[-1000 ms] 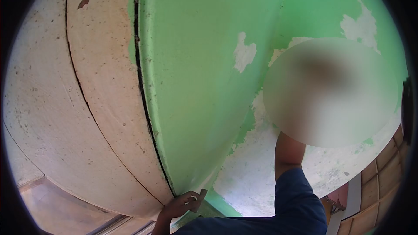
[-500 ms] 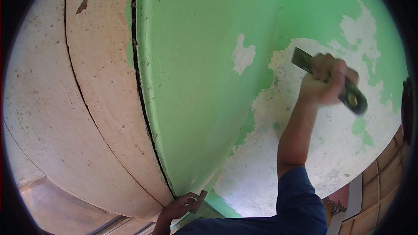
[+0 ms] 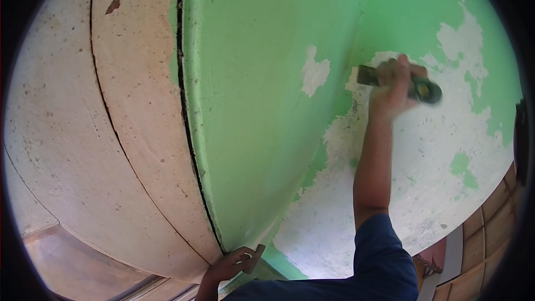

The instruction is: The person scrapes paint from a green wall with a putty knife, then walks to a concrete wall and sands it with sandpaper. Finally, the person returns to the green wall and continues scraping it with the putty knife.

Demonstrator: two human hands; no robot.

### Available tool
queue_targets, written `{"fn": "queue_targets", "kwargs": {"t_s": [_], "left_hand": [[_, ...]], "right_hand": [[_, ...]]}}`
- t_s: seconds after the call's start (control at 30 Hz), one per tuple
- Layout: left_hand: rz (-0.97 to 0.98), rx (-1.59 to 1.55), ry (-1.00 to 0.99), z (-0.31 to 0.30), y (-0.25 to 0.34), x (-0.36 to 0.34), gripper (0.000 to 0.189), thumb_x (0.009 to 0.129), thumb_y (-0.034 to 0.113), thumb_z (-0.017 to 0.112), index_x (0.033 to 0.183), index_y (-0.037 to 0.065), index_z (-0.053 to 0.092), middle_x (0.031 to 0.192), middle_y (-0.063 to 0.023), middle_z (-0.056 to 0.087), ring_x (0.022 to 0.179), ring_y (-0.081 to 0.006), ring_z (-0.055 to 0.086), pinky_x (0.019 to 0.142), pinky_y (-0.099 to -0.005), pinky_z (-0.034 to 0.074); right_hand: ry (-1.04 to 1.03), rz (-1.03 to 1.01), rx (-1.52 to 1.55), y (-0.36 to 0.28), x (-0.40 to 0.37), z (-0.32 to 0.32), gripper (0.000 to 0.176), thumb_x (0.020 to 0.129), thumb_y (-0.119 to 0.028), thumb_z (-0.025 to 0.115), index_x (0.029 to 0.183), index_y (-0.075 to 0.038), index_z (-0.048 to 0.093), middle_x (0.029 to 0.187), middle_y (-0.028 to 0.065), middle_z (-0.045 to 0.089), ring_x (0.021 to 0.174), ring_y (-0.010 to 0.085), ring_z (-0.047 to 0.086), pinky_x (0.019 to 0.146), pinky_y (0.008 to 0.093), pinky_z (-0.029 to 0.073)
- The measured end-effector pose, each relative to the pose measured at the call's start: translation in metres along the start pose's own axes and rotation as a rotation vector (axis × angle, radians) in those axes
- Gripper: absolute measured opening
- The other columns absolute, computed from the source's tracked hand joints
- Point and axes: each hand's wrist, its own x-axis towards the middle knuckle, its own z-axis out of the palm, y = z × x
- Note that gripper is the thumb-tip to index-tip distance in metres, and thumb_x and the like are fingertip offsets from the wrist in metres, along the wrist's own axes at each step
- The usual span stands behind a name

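My right hand (image 3: 393, 86), slightly blurred, is wrapped round a scraper (image 3: 367, 76) with a dark handle. Its blade points left and lies at the ragged border between the green paint (image 3: 340, 106) and the bare whitish plaster (image 3: 426, 150), close to the wall corner. Low in the view, my left hand (image 3: 225, 267) is closed on a small, flat, brownish rectangular piece whose kind I cannot make out. That hand is beside the bottom of the green wall (image 3: 251, 106), near the dark gap along its left edge.
A cream, speckled surface (image 3: 145, 106) with long cracks fills the left side. Smaller bare patches (image 3: 316, 72) break up the green paint. A glass pane (image 3: 78, 262) shows at lower left, brown tiles (image 3: 479, 245) at lower right.
My right hand has moved left with the scraper, bringing the blade to the paint border and turning it more level. The left hand stays in place.
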Motion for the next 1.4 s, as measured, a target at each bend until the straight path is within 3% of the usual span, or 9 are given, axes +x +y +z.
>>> {"fn": "queue_targets", "kwargs": {"t_s": [0.1,0.23,0.43,0.57,0.77,0.87,1.1,1.23,1.4], "left_hand": [[0.009,0.001,0.008,-0.001,-0.003,0.0,0.026,0.092,0.017,0.051,0.114,0.004,0.047,0.081,-0.0023,0.058,0.075,-0.0089,0.053,0.07,-0.0259,0.043],[-0.025,0.081,0.019,0.001,0.007,-0.003,0.025,0.092,0.015,0.051,0.114,0.005,0.047,0.081,-0.0021,0.058,0.075,-0.0093,0.054,0.07,-0.0261,0.043],[-0.017,0.017,-0.023,-0.003,-0.004,0.0,0.028,0.091,0.014,0.051,0.117,0.003,0.047,0.091,-0.0052,0.062,0.081,-0.0104,0.055,0.076,-0.0269,0.044],[-0.02,0.059,-0.027,-0.002,-0.007,0.0,0.028,0.092,0.014,0.051,0.117,0.002,0.047,0.091,-0.005,0.062,0.081,-0.0102,0.055,0.076,-0.0269,0.044],[-0.025,0.009,-0.028,-0.002,0.001,0.0,0.028,0.091,0.013,0.051,0.116,0.002,0.047,0.09,-0.0051,0.061,0.081,-0.0106,0.055,0.075,-0.0272,0.045],[-0.019,0.052,-0.039,-0.001,0.001,-0.002,0.028,0.091,0.013,0.051,0.116,0.002,0.047,0.091,-0.0055,0.061,0.081,-0.011,0.055,0.075,-0.0277,0.045],[0.037,0.004,-0.014,-0.001,-0.001,0.001,0.025,0.092,0.014,0.05,0.113,0.002,0.048,0.079,-0.0031,0.058,0.074,-0.01,0.054,0.07,-0.0262,0.044],[0.017,0.004,-0.006,0.0,-0.003,0.002,0.024,0.092,0.013,0.05,0.113,0.002,0.048,0.079,-0.0034,0.058,0.074,-0.0101,0.054,0.07,-0.0262,0.044],[0.021,-0.013,-0.009,0.001,0.004,0.002,0.023,0.09,0.01,0.052,0.112,0.002,0.048,0.079,-0.0035,0.058,0.075,-0.0104,0.055,0.07,-0.0263,0.045]], "right_hand": [[-0.333,-0.166,0.4,-0.034,0.011,-0.022,0.016,0.082,-0.004,0.055,0.076,-0.005,0.04,0.055,0.0042,0.042,0.044,0.0087,0.035,0.04,0.0243,0.029],[0.002,-0.037,-0.137,0.016,-0.003,-0.004,0.015,0.084,-0.004,0.048,0.072,-0.008,0.04,0.05,-0.0016,0.032,0.043,0.008,0.027,0.039,0.025,0.023],[-0.366,-0.286,0.262,-0.027,0.003,-0.028,0.012,0.085,-0.004,0.051,0.079,-0.005,0.04,0.056,0.0014,0.041,0.047,0.0078,0.035,0.041,0.0245,0.031],[0.003,0.035,0.083,0.015,-0.012,-0.017,0.014,0.085,0.0,0.053,0.08,-0.004,0.04,0.058,0.001,0.042,0.048,0.0066,0.036,0.042,0.0251,0.032],[-0.097,-0.372,0.053,-0.015,-0.005,-0.007,0.018,0.086,-0.007,0.047,0.072,-0.008,0.036,0.048,-0.0006,0.03,0.043,0.0082,0.026,0.04,0.0245,0.023],[-0.021,0.057,-0.051,0.008,-0.005,-0.002,0.016,0.085,-0.006,0.048,0.073,-0.008,0.038,0.049,-0.0002,0.031,0.043,0.0077,0.026,0.038,0.0255,0.021],[-0.08,-0.291,0.05,0.003,-0.003,-0.021,0.013,0.085,-0.006,0.053,0.081,-0.003,0.041,0.055,0.0004,0.041,0.047,0.0076,0.035,0.044,0.0248,0.032],[-0.166,0.014,-0.108,0.0,-0.017,-0.012,0.017,0.086,-0.004,0.051,0.078,-0.009,0.038,0.054,-0.001,0.035,0.045,0.0075,0.028,0.041,0.0262,0.024],[-0.292,0.128,0.244,-0.071,-0.058,-0.038,0.039,0.089,-0.048,0.051,0.079,-0.014,0.036,0.05,-0.0008,0.031,0.041,0.011,0.027,0.041,0.0279,0.024]]}}
